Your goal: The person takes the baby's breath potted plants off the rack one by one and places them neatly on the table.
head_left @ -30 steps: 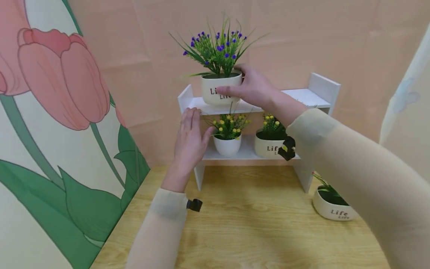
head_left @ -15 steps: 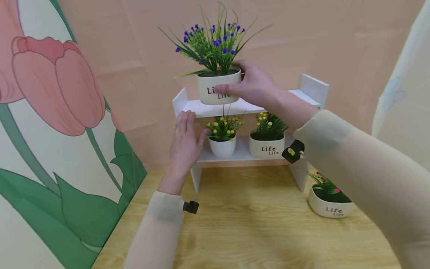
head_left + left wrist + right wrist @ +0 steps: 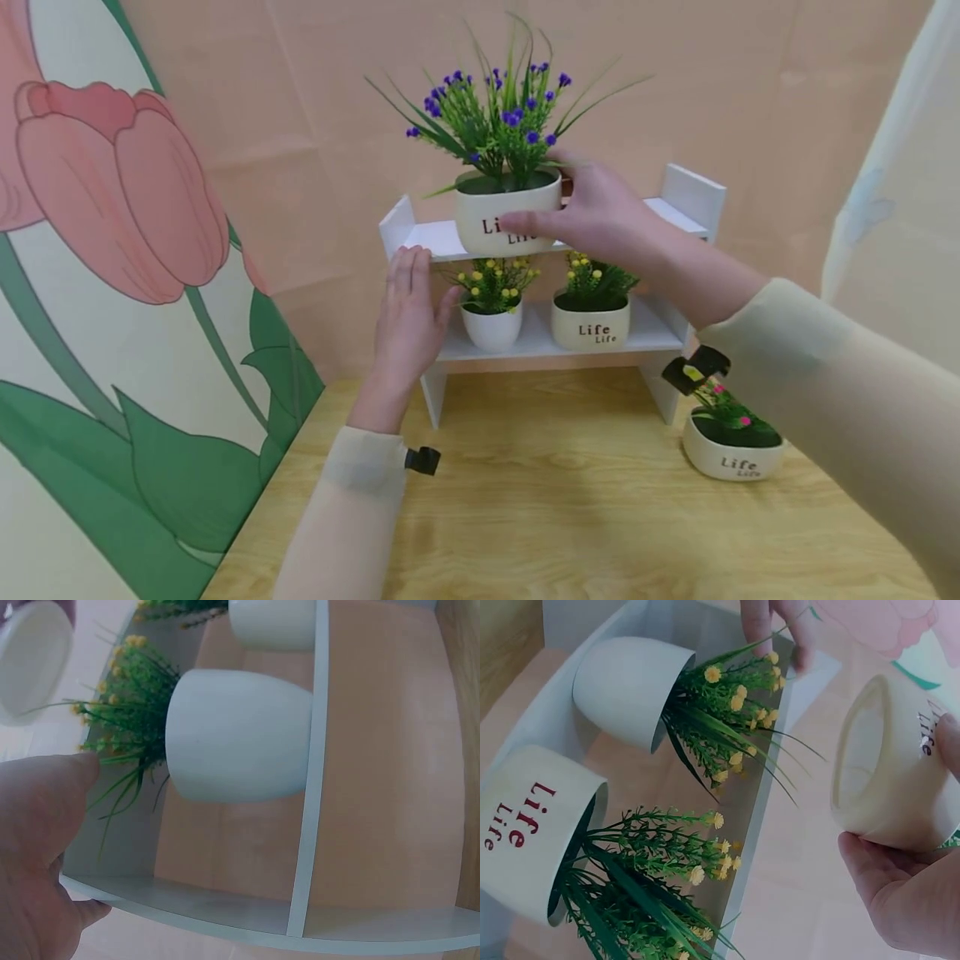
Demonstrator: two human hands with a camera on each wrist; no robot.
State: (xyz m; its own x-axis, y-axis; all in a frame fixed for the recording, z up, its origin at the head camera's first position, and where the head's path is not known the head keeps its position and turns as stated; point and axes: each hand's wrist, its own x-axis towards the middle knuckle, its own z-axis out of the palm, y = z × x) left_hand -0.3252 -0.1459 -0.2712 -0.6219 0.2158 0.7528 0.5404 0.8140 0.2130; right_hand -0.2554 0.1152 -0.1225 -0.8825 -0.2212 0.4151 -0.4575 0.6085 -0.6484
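Observation:
My right hand (image 3: 607,208) grips a cream oval pot (image 3: 506,221) of purple flowers by its right side, thumb across the front lettering. The pot appears in front of the white shelf's top board (image 3: 438,240); in the right wrist view the held pot (image 3: 900,765) shows its underside, apart from the shelf. My left hand (image 3: 408,325) rests its fingertips on the top board's front left edge, fingers straight. On the lower board stand a round white pot (image 3: 492,327) with yellow flowers and an oval "Life" pot (image 3: 591,325), also with yellow flowers.
On the wooden table (image 3: 525,500), right of the shelf, stands another oval "Life" pot (image 3: 731,454) with pink flowers, near my right sleeve (image 3: 840,375). A pinkish cloth wall (image 3: 300,167) hangs behind, and a tulip-printed panel (image 3: 150,208) stands on the left.
The held pot has come lower and a little to the right, nearer the camera. My left hand remains at the shelf's left edge. The view has shifted slightly.

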